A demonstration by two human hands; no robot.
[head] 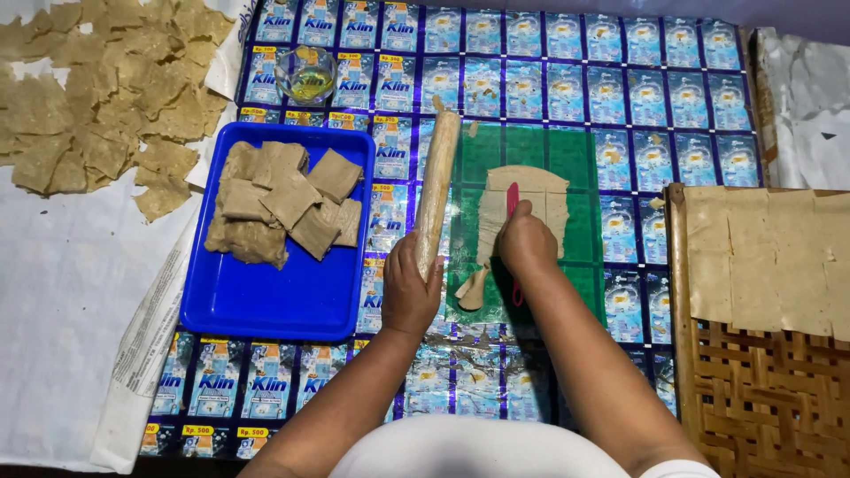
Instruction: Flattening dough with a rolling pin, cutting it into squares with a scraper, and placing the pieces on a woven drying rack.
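Left hand (409,292) wrapped around near end of long pale wooden rolling pin (436,190), pin lying alongside green plastic sheet (531,150). Right hand (526,241) closed on slim pink-handled cutter (513,208), pressing flat beige rolled dough sheet (540,199) on green plastic. Left: blue rectangular plastic tray (274,301) holding brown dough slabs (283,199). Right: woven bamboo rack (761,398) carrying thin cut squares. Beyond tray: small clear glass bowl of yellow oil (306,75); far left, heap of dried crackers (106,88).

The right hand (526,241) hides part of the pink knife (512,205). The woven tray (761,389) and pile of chips (97,97) are cut off at the edges.
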